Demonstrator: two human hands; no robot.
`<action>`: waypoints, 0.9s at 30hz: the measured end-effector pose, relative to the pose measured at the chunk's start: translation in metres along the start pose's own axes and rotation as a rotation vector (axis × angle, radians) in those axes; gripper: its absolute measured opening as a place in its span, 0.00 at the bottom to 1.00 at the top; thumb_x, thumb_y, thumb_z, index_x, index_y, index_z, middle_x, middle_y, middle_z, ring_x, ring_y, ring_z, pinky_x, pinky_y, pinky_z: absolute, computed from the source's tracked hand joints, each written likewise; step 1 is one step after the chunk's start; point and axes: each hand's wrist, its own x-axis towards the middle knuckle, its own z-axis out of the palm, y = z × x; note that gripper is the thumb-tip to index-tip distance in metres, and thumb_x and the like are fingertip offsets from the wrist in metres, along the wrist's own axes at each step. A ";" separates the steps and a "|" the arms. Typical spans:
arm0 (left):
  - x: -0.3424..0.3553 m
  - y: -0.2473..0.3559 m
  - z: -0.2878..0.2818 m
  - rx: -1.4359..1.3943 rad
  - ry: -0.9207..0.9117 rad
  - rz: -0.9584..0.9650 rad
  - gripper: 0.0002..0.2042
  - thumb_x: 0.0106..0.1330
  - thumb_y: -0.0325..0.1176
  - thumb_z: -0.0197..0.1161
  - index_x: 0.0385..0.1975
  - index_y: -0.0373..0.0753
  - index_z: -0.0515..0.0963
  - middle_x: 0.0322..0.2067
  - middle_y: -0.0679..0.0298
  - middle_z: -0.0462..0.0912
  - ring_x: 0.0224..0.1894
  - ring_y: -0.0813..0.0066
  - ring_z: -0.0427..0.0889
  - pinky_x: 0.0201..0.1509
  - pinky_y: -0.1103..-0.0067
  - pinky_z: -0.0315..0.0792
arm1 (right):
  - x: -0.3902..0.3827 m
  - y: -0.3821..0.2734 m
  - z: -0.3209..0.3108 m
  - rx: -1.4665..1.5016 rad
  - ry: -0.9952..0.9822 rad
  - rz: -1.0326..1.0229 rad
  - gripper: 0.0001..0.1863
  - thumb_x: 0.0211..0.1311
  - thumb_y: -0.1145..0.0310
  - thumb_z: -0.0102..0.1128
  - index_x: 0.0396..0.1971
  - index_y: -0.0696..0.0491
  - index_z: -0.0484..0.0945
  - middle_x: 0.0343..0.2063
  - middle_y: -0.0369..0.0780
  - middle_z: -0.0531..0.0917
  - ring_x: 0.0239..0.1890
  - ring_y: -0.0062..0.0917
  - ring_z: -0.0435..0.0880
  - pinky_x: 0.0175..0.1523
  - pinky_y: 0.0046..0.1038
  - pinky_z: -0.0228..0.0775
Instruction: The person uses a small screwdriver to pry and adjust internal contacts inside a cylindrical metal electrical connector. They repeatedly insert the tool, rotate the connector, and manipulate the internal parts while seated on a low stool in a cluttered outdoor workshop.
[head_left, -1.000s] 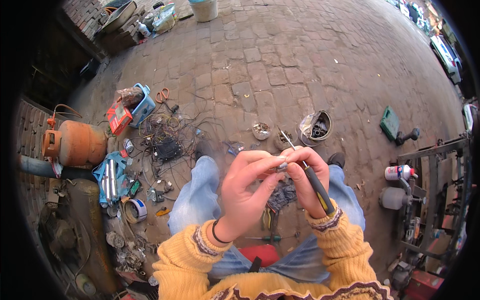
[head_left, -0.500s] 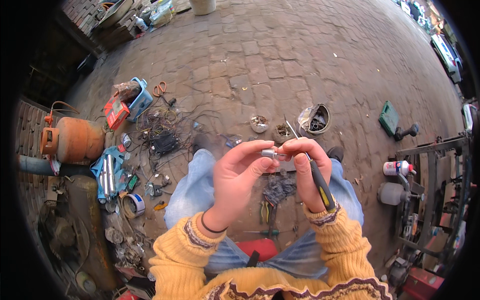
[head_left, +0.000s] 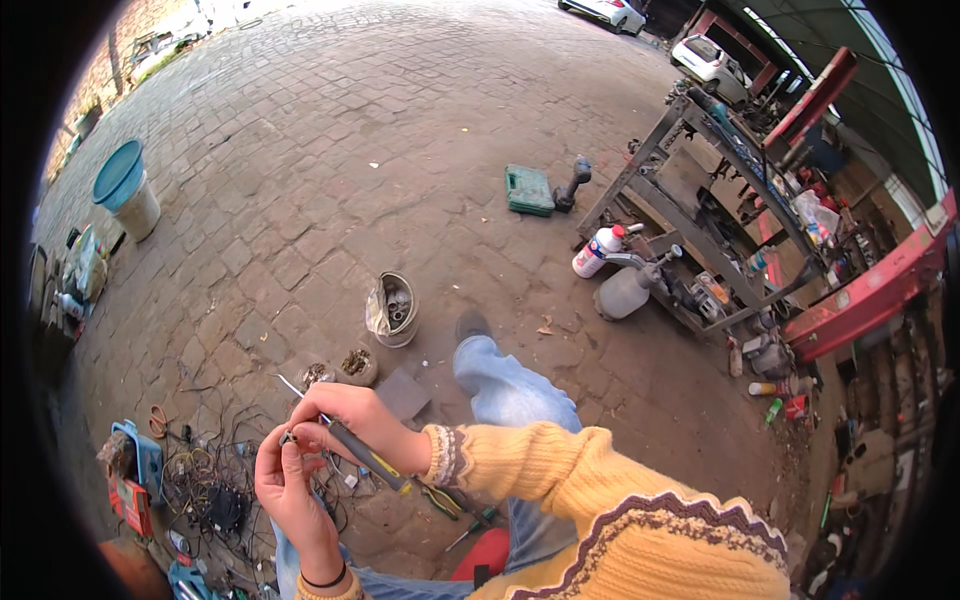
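Observation:
Close together at the lower left, both my hands work on a small silver metal cylinder point(head_left: 288, 437), mostly covered by fingertips. My left hand point(head_left: 296, 492) pinches it between thumb and fingers. The fingers of my right hand point(head_left: 355, 412) meet it from the other side. Lying across my right palm is a screwdriver point(head_left: 368, 456) with a black and yellow handle, its blade pointing up and left past the fingers. Pliers point(head_left: 441, 502) with yellow-green grips and a second screwdriver point(head_left: 472, 527) lie on the ground between my legs.
Tangled wires point(head_left: 205, 480) spread on the left beside a blue basket point(head_left: 150, 462). Ahead stand a bucket of metal parts point(head_left: 400, 312) and a small tub of bits point(head_left: 357, 368). A green case point(head_left: 529, 190), cordless drill point(head_left: 573, 184), spray bottle point(head_left: 628, 292) and metal rack point(head_left: 640, 170) stand right.
The view has swung right, bringing in the rack and parked cars, so my hands now appear at lower left. Both still hold the cylinder, and the screwdriver remains in my right hand.

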 end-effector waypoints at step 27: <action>-0.004 0.000 -0.004 -0.160 -0.078 -0.013 0.11 0.71 0.25 0.61 0.52 0.33 0.76 0.40 0.63 0.83 0.37 0.78 0.82 0.40 0.82 0.77 | 0.001 -0.008 -0.024 0.096 -0.090 0.057 0.35 0.76 0.39 0.40 0.58 0.59 0.75 0.40 0.39 0.78 0.44 0.26 0.78 0.50 0.29 0.71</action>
